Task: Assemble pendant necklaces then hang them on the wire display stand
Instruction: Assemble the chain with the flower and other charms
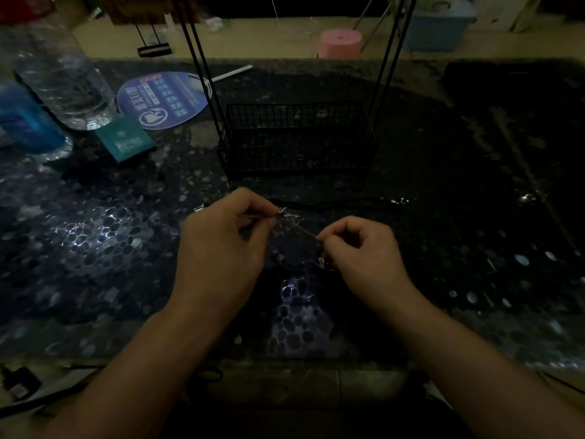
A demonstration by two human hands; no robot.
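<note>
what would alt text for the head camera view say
Two hands work a necklace cord above a dark pebble-patterned table: the left hand pinches its metal clasp end, the right hand pinches the cord. Behind stand a black wire display stand, a plastic bottle and a paddle fan.

The table (95, 248) is dark, almost black, covered in a pebble pattern of pale grey and silvery ovals. The wire stand (297, 144) is black, its basket a fine square grid. A cord (335, 202) on the table is black with silver ends. The fan (163, 99) is purple-blue with white print and a white handle. The packet (125, 141) is teal. One bottle (63, 74) is clear, another (25, 122) blue. The stool (340, 44) is pink, the box (438, 25) light blue.
</note>
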